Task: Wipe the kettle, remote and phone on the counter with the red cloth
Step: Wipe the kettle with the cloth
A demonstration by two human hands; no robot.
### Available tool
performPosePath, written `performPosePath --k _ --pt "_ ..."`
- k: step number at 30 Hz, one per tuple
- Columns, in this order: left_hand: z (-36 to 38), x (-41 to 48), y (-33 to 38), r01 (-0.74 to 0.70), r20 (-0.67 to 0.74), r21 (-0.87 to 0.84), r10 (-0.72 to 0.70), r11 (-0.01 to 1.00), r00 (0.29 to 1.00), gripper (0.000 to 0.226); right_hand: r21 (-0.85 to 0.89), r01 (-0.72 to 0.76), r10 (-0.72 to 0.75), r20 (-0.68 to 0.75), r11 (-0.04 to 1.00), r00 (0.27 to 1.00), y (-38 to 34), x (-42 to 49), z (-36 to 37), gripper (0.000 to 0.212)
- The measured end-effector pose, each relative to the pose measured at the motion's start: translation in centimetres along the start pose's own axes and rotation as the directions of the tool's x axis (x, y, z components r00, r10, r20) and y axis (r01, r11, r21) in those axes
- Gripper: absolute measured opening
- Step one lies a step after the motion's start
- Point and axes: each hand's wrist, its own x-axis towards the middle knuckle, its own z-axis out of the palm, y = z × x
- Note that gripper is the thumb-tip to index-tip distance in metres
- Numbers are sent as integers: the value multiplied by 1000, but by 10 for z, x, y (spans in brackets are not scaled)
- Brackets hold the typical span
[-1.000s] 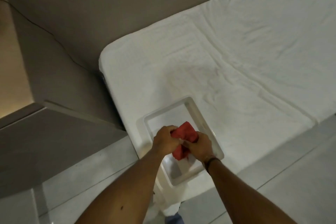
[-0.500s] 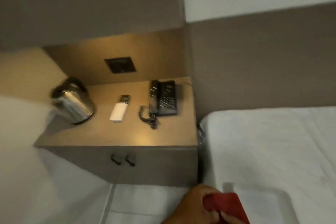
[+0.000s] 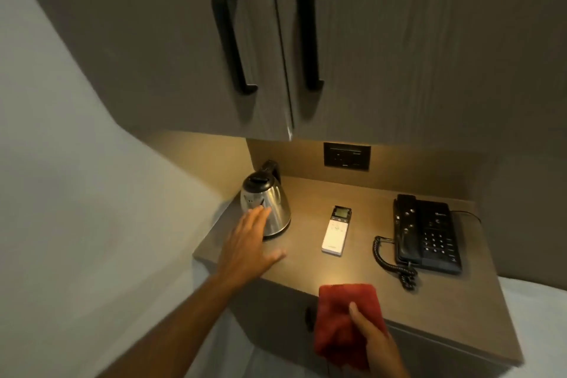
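On my feed I see a shiny silver kettle [image 3: 266, 212] with a black lid and handle, a white remote [image 3: 336, 231] with a dark screen end, a black phone [image 3: 428, 234], a plain red cloth [image 3: 346, 321], a brown counter [image 3: 310, 258] and grey-brown wood-grained cabinet doors [image 3: 399, 40] with black handles.

One rounded stainless-steel kettle with a black lid and handle [image 3: 266, 208] stands at 10 o'clock on the brown wooden counter [image 3: 310, 258]. One slim white remote with a small dark screen [image 3: 336, 230] lies at the centre. One black corded desk phone [image 3: 428, 233] sits at 3 o'clock. One folded red cloth [image 3: 340, 322] is at 6 o'clock. Two long black cabinet handles [image 3: 232, 40] hang at 12 o'clock, above one black wall socket plate [image 3: 347, 156]. Two bare hands [image 3: 248, 242] show.
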Motion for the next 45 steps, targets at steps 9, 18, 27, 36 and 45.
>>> performPosePath --k 9,18,27,36,45 --pt "-8 172 -86 -192 131 270 161 944 978 149 225 224 -209 -85 948 974 -35 97 143 18" --pt "15 180 -95 -265 84 247 252 932 964 141 -261 634 -651 27 728 759 -64 200 230 47" --pt "12 173 -92 -327 -7 235 338 915 941 107 -523 749 -751 274 408 601 16 204 239 82" --pt "4 171 -85 -302 53 205 297 931 953 112 -560 676 -755 131 479 643 -30 219 251 64" --pt "9 174 -90 -289 77 214 279 933 957 133 -427 567 -558 161 705 814 -80 252 240 53"
